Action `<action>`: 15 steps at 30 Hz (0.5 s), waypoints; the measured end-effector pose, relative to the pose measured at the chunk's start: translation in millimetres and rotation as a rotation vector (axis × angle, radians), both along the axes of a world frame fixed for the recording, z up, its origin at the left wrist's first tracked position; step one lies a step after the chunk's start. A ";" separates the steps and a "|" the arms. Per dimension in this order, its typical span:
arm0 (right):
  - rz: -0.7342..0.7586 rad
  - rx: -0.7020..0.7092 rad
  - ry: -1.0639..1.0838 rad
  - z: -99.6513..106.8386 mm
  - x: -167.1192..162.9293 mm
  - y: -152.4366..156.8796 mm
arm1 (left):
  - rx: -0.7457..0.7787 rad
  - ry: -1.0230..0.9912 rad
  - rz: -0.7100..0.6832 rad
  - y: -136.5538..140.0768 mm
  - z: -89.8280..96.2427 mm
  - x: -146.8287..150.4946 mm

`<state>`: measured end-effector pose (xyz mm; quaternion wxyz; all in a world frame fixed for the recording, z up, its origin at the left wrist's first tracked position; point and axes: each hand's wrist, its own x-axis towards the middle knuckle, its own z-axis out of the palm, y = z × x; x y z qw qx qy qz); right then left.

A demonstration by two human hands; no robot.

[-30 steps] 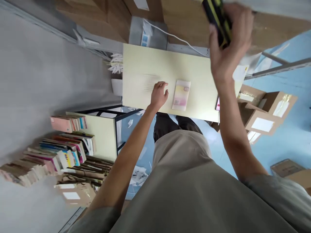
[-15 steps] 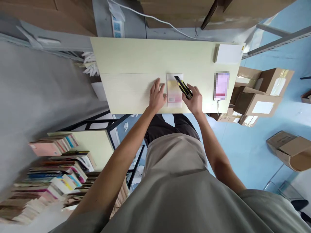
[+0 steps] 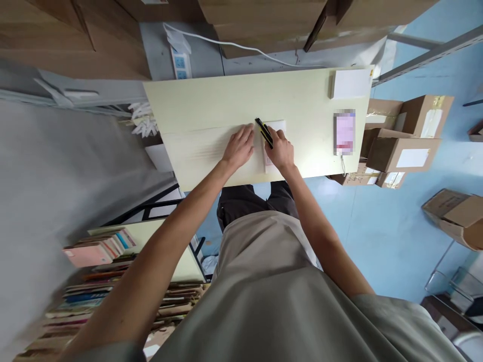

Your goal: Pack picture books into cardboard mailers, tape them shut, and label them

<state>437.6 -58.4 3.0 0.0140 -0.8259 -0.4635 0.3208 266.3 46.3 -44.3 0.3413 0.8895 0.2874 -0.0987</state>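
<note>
My right hand is closed around a black and yellow utility knife, whose tip points up and to the left. Beneath that hand and the knife lies a thin, pale booklet or packet; much of it is covered, and pinkish print shows near its lower end. Just left of the packet, my left hand rests on the pale tabletop with its fingers stretched out and nothing in them. A narrow gap separates the two hands.
A white box occupies the table's far right corner, above a blurred phone with a cable. Cardboard boxes stand off the right edge. Stacked books sit at lower left. A power strip lies behind the table.
My right hand has moved left with the utility knife, over the packet, covering more of it. My left hand has shifted slightly left and lies flatter. The view has turned a little.
</note>
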 end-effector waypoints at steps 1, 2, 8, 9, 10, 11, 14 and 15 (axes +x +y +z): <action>0.003 -0.007 -0.005 0.5 -2.5 -1.2 | 0.000 0.004 -0.009 0.7 1.9 -0.1; 0.007 -0.014 -0.009 0.9 -4.9 -2.6 | -0.001 0.008 -0.017 1.3 4.0 -0.2; 0.038 -0.055 -0.049 5.1 -18.9 -7.1 | -0.010 0.035 -0.051 5.6 17.0 2.7; 0.039 -0.058 -0.055 7.1 -21.2 -7.4 | -0.010 0.040 -0.057 6.3 18.2 3.2; 0.043 -0.063 -0.058 9.5 -23.5 -7.5 | -0.008 0.044 -0.064 6.9 18.8 3.6; 0.049 -0.073 -0.062 12.4 -25.8 -7.7 | -0.005 0.045 -0.070 7.3 19.0 3.8; 0.076 -0.120 -0.075 23.3 -32.0 -8.7 | -0.001 0.042 -0.078 7.8 18.2 4.1; 0.085 -0.135 -0.079 27.1 -33.5 -9.4 | -0.002 0.042 -0.077 7.7 17.9 4.1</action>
